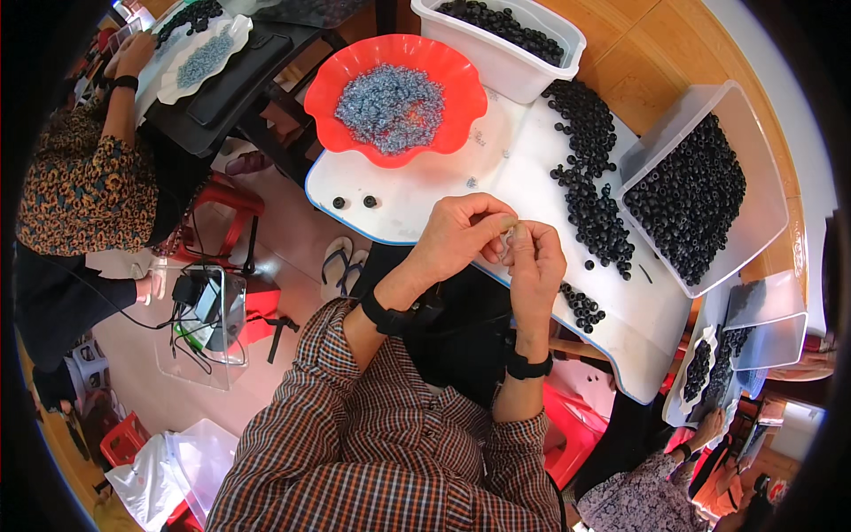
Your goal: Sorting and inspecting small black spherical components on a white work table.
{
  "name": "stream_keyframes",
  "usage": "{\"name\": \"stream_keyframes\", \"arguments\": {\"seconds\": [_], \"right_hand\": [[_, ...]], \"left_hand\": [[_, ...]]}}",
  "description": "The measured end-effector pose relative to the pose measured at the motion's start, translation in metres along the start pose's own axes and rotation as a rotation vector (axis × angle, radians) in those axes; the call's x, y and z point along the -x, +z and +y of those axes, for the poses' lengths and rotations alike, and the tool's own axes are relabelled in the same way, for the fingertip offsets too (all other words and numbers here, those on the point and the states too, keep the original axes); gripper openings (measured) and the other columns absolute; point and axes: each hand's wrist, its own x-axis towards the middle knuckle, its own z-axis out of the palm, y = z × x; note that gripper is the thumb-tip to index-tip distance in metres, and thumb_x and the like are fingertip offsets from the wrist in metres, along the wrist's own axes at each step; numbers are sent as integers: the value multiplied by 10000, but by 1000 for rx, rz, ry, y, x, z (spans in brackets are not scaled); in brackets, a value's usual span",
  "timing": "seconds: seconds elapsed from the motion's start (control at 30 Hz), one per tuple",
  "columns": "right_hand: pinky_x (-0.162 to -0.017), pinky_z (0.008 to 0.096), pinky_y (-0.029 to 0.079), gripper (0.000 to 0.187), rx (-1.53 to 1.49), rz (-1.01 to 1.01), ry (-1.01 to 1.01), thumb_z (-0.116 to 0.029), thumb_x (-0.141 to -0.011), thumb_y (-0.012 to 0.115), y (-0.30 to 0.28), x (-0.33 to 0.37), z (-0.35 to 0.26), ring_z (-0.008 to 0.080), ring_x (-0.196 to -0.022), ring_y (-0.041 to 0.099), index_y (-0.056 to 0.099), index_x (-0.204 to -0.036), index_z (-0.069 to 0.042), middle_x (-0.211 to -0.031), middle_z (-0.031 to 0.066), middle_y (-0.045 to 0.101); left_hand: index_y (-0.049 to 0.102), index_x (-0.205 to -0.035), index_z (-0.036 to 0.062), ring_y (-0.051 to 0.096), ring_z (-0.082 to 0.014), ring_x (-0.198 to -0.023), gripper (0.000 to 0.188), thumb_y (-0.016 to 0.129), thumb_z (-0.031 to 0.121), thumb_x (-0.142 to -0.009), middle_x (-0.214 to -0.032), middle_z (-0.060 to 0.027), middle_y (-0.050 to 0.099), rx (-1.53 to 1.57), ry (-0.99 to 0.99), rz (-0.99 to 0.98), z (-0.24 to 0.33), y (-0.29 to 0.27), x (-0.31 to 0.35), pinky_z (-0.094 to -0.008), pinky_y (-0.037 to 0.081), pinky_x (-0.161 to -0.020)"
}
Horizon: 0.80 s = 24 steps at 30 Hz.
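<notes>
My left hand [463, 232] and my right hand [534, 266] meet over the near edge of the white table [399, 191]. Thumbs and fingers of both are pinched together around something small and pale, mostly hidden between the fingertips. Beyond them stands a red wavy-rimmed bowl [467, 93] holding many small, clear greyish pieces. Two black ring-shaped pieces, one [339, 203] left of the other [370, 201], lie at the table's left side. To the right of my hands spreads a long heap of black ring-shaped pieces [589, 146], with a smaller cluster [582, 310] close to my right wrist.
A white tub [474, 58] of black pieces stands at the back. On the right, a translucent bin [764, 182] full of them leans tilted. Another person [84, 191] works at the left, one more [651, 488] at lower right. A red stool [232, 213] stands on the floor.
</notes>
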Motion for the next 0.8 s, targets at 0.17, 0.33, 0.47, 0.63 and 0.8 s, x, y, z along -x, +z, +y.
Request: {"name": "stream_keyframes", "arguments": {"seconds": [0.17, 0.33, 0.47, 0.63, 0.8], "right_hand": [[-565, 227, 421, 102, 25, 37, 5, -91, -940, 576, -3, -3, 0, 75, -624, 507, 576, -919, 10, -722, 31, 565], [-606, 308, 463, 94, 398, 133, -166, -64, -908, 594, -7, -14, 13, 185, -641, 560, 573, -922, 26, -761, 107, 599], [-640, 359, 481, 85, 584, 184, -301, -30, -875, 608, -6, -16, 21, 260, -682, 590, 597, -943, 21, -842, 149, 619], [-632, 341, 480, 110, 495, 222, -209, -27, -869, 621, 0, -9, 11, 231, -668, 584, 619, -972, 12, -849, 133, 620], [-582, 262, 446, 120, 275, 148, -151, -34, -855, 659, 0, -3, 6, 121, -632, 533, 635, -958, 21, -843, 75, 605]], "left_hand": [[646, -993, -37, 600, -90, -571, 163, 612, 107, -925, -763, -57, 646, 61, -39, 86, 1, 0, -1, -230, 539, -510], [635, -941, -24, 597, -94, -557, 176, 633, 151, -920, -758, -69, 648, 138, -66, 246, 8, -7, 0, -232, 527, -487], [632, -932, -15, 578, -90, -542, 182, 641, 166, -919, -745, -63, 641, 136, -90, 259, 7, -7, 2, -220, 503, -470], [644, -881, -4, 526, -66, -515, 193, 663, 186, -908, -709, -32, 618, 186, -99, 252, 2, -10, 3, -194, 421, -436], [645, -867, -6, 520, -57, -510, 193, 678, 182, -895, -697, -20, 612, 168, -92, 263, 5, -7, 3, -189, 412, -432]]}}
